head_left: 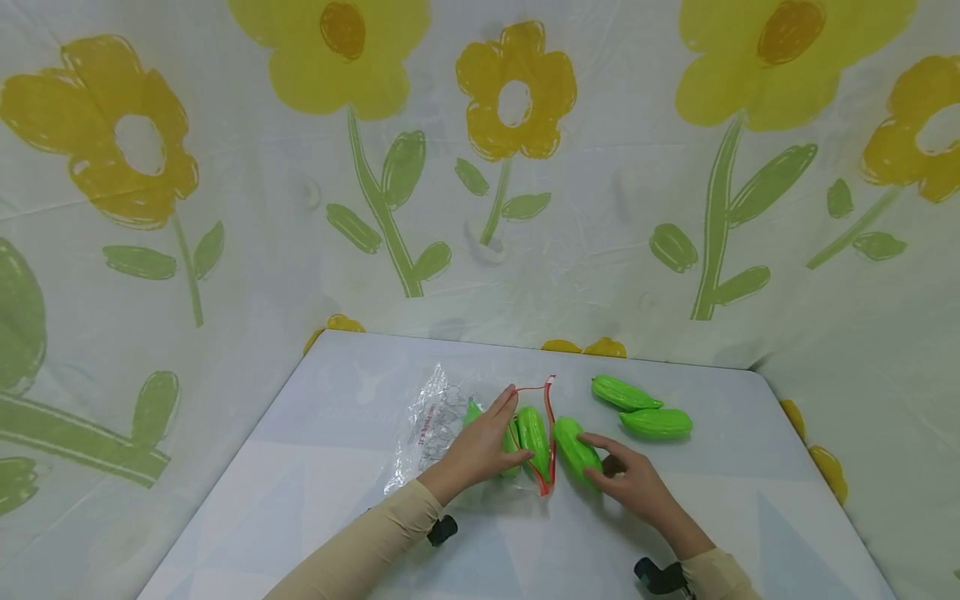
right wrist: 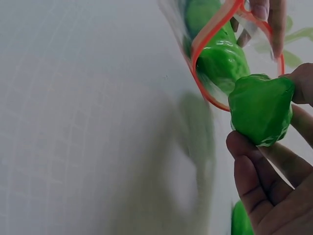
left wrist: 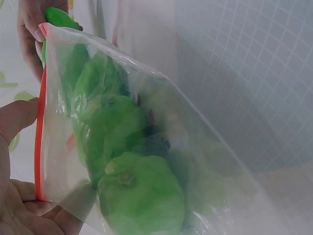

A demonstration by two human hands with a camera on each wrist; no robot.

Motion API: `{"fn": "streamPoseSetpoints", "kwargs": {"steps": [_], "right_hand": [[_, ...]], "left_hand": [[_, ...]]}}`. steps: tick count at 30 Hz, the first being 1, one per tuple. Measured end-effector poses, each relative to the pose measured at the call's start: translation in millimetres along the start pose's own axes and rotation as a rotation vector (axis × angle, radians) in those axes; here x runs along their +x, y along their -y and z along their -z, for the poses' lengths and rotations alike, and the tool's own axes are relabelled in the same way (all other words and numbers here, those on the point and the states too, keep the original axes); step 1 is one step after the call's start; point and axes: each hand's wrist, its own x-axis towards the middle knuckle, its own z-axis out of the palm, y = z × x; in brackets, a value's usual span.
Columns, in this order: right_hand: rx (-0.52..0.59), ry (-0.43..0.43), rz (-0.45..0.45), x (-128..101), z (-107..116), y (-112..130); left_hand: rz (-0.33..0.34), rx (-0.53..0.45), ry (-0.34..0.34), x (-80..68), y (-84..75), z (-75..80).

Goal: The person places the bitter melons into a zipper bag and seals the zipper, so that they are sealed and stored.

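My left hand holds the mouth of a clear zip bag with a red seal strip, its thumb and fingers at the parted edges. Inside the bag lie several green ridged bitter melons, one of them just within the opening. With its thumb and fingers, my right hand grips another bitter melon by its sides. The melon's far end points at the bag's red-edged mouth, close in front of it.
Two more bitter melons, one behind the other, lie on the white table at the back right. A curtain printed with yellow flowers hangs behind the table and at both sides.
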Motion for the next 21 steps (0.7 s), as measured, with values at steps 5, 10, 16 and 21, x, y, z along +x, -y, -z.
{"fn": "streamPoseSetpoints", "kwargs": {"steps": [5, 10, 16, 21], "right_hand": [[-0.008, 0.016, 0.024, 1.7, -3.3, 1.8], [-0.016, 0.035, 0.024, 3.0, -6.4, 3.9], [-0.014, 0.036, 0.018, 3.9, -7.8, 7.9], [-0.026, 0.050, 0.032, 4.9, -8.3, 9.7]], "left_hand": [[-0.005, 0.001, -0.001, -0.4, 0.2, 0.0], [-0.010, -0.001, -0.001, -0.5, -0.7, 0.0], [-0.005, -0.004, -0.009, 0.1, -1.2, 0.4], [0.003, -0.006, -0.015, 0.2, -1.2, 0.3]]}}
